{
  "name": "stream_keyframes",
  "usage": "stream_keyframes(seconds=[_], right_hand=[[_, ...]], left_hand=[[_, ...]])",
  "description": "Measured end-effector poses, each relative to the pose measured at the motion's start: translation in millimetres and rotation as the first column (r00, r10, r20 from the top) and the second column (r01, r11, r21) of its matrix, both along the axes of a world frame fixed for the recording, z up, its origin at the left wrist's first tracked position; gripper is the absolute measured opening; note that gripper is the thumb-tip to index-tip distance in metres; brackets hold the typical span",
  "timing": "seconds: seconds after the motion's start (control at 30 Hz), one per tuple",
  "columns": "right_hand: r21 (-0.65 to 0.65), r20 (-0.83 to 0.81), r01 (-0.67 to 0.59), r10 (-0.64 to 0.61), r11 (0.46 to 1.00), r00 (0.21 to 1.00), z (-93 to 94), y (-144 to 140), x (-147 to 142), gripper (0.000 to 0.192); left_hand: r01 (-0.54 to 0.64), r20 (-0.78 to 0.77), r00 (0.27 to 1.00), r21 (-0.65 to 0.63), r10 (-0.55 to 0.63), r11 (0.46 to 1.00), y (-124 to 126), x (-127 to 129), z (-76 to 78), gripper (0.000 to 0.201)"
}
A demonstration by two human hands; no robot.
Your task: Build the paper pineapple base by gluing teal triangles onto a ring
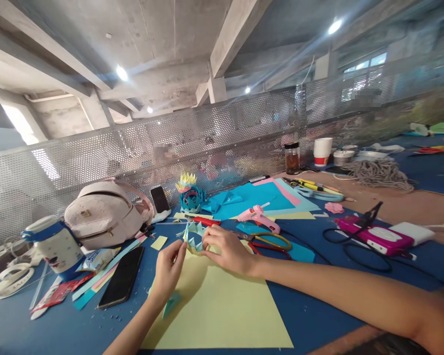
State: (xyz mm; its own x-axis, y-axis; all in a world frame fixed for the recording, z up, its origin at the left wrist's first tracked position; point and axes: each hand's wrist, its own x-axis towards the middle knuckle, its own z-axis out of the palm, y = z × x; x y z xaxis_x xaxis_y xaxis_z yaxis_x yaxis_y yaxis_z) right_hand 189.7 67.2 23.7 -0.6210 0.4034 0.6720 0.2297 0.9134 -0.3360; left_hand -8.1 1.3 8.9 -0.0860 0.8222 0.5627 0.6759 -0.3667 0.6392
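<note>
While both hands work at the near middle of the table [318,315], the left hand [169,268] and the right hand [225,251] each pinch a small folded paper crown [194,237], blue and yellow, fingers pressed together on its rim. It sits just above the far edge of a large yellow sheet [222,310] lying flat on the blue surface. Black phone [122,283]: left of the sheet, screen up. Pale backpack [103,214]: far left, near the mesh screen. Finished paper flower [190,195]: behind the crown, toward the far edge. Pink glue gun [259,219] and yellow-handled scissors [272,241]: just right of the right hand. Pink case [373,236]: well apart, toward the right edge.
</note>
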Motion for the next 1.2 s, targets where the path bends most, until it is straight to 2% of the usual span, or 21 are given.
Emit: stream_keyframes(seconds=[0.27, 0.4, 0.53, 0.8, 0.9, 1.03, 1.2], right_hand=[[-0.005, -0.007, 0.0, 0.0, 1.0, 1.0, 2.3, 0.9, 0.8, 0.009], [-0.033, -0.023, 0.008, -0.008, 0.999, 1.0, 2.4, 3.6, 0.8, 0.009], [-0.037, -0.025, 0.005, -0.006, 0.999, 1.0, 0.9, 4.7, 0.6, 0.008], [-0.028, -0.011, -0.014, 0.014, 1.0, 1.0, 1.3, 1.7, 0.5, 0.007], [-0.023, -0.01, -0.011, 0.011, 1.0, 1.0, 0.9, 1.2, 0.4, 0.006], [-0.043, -0.021, -0.004, 0.003, 0.999, 1.0, -0.9, 2.9, 0.4, 0.007], [-0.08, -0.039, -0.002, -0.001, 0.997, 0.999, -1.7, 4.3, -0.7, 0.006]], left_hand=[[0.135, -0.112, 0.986, 0.114, -0.122, 0.984, -5.6, 7.8, 5.2, 0.02], [0.146, -0.163, 0.98, 0.181, -0.117, 0.973, -4.9, 10.1, 7.0, 0.018], [0.137, -0.152, 0.983, 0.236, -0.103, 0.962, -4.3, 7.0, 6.6, 0.016], [0.099, -0.006, 0.995, 0.286, -0.102, 0.953, -2.5, 3.5, 7.8, 0.01], [0.104, 0.111, 0.985, 0.217, -0.13, 0.971, -1.2, 3.5, 4.7, 0.013], [0.146, 0.315, 0.934, 0.1, -0.17, 0.984, 0.5, 3.5, 1.9, 0.016], [0.158, 0.398, 0.898, 0.108, -0.188, 0.982, 1.8, 3.1, 3.2, 0.015]])
